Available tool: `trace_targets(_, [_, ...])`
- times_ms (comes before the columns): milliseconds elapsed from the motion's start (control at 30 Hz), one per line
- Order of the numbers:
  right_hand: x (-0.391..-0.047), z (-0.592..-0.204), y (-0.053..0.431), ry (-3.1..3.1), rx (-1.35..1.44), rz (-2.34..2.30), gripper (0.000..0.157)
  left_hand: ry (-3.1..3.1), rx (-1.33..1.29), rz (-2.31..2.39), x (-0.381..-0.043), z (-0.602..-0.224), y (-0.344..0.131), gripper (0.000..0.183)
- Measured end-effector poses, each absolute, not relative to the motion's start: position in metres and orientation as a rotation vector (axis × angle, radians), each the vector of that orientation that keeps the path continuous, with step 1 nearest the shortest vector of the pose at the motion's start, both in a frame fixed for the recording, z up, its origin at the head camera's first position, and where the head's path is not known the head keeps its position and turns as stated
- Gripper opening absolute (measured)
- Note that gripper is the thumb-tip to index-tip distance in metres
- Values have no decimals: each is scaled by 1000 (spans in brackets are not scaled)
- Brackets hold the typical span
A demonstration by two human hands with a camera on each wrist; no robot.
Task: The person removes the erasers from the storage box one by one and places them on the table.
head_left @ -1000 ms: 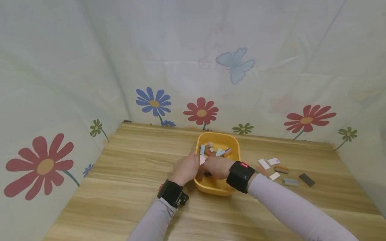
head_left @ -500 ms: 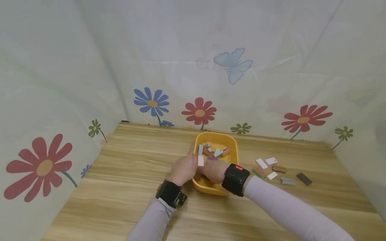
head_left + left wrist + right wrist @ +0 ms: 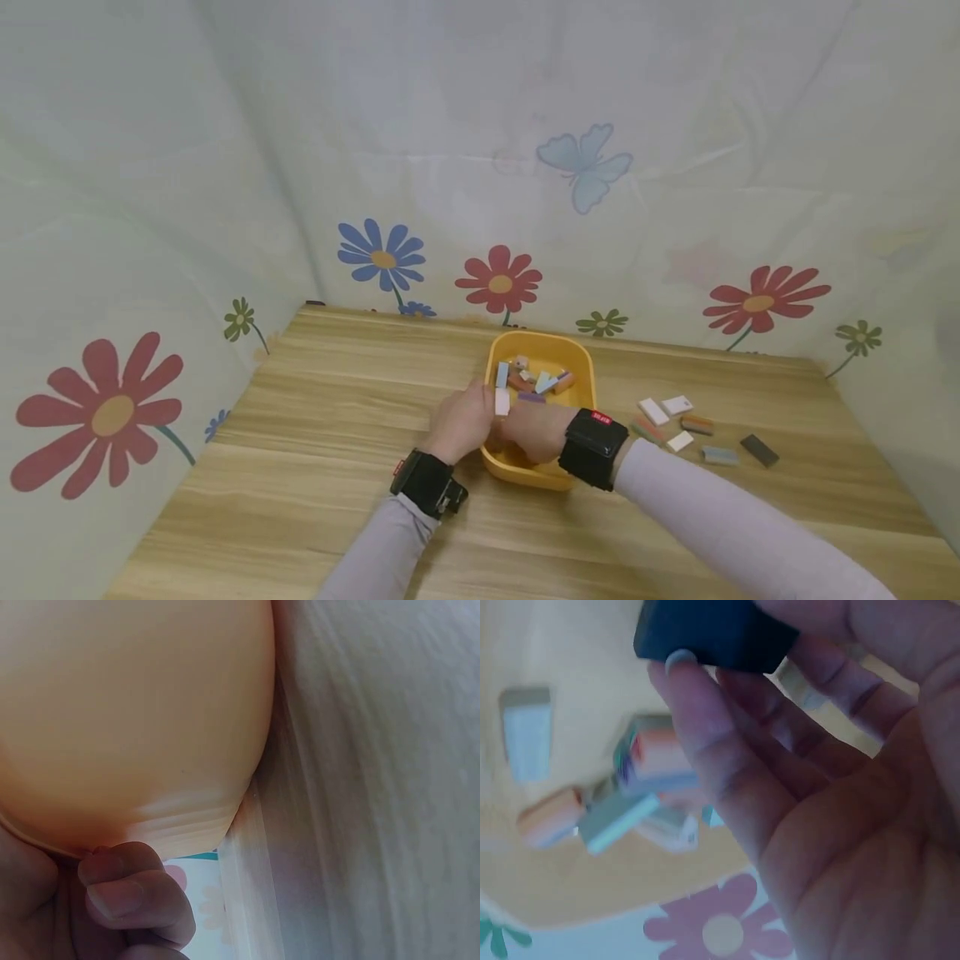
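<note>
My left hand point(image 3: 461, 421) grips the left rim of a yellow plastic bin point(image 3: 528, 477); in the left wrist view its curled fingers point(image 3: 139, 896) lie against the bin's wall point(image 3: 142, 697). A white block point(image 3: 502, 402) shows at that rim, beside the left fingertips. My right hand point(image 3: 536, 432) reaches down inside the bin. The right wrist view shows it pinching a dark rectangular block point(image 3: 712, 634) with its fingertips. Farther back in the bin lie several small coloured blocks, among them a light-blue block point(image 3: 502, 374) and a purple one point(image 3: 532, 397).
Right of the bin, several loose blocks lie on the wooden table point(image 3: 300, 500): white point(image 3: 653, 411), striped orange point(image 3: 697, 425), grey-blue point(image 3: 720, 455) and dark grey point(image 3: 760, 450). A flower-printed curtain point(image 3: 645, 208) stands along the table's back edge.
My right hand has sunk slightly lower in the bin, and a purple block now shows behind it. The white block at the rim shows more fully. My left hand stays at the rim.
</note>
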State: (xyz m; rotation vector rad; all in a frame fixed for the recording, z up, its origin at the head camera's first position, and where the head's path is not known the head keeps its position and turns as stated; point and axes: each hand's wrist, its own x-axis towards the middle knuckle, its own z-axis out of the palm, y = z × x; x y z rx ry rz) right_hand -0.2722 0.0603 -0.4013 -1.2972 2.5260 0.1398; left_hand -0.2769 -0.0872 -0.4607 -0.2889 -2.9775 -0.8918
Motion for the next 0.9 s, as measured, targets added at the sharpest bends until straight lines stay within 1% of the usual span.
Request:
trace_targets(100, [-276,-390,65,2511,-1230,201,25,-2980,-288,-881,-278,-462,-87,33])
trace_targets(233, [-283,-367,76,2557,-1062,180,22,-2971,-279,-886,-278,-464,-88,32])
trace_targets(400, [-300,-337,107,2635,-1061,121,24,-2974,-284,-888,-280,-467,-87,33])
trace_targets(467, [-309,-327,126,2686,-1070,115,28,-2984,-279,-881,-281,-467,-86,34])
trace_targets(667, [-333,-313,197,2788,-856,43,23,-2995,-266,-887,-279,-466,-84,37])
trace_targets(767, [-339,-312,234,2811,-703,28,23,-2999,-260,-897,-277,-464,-85,36])
trace_targets(900, [-344,-319,281,2842,-578,13,23,-3010,-255,-908,-277,-461,-86,37])
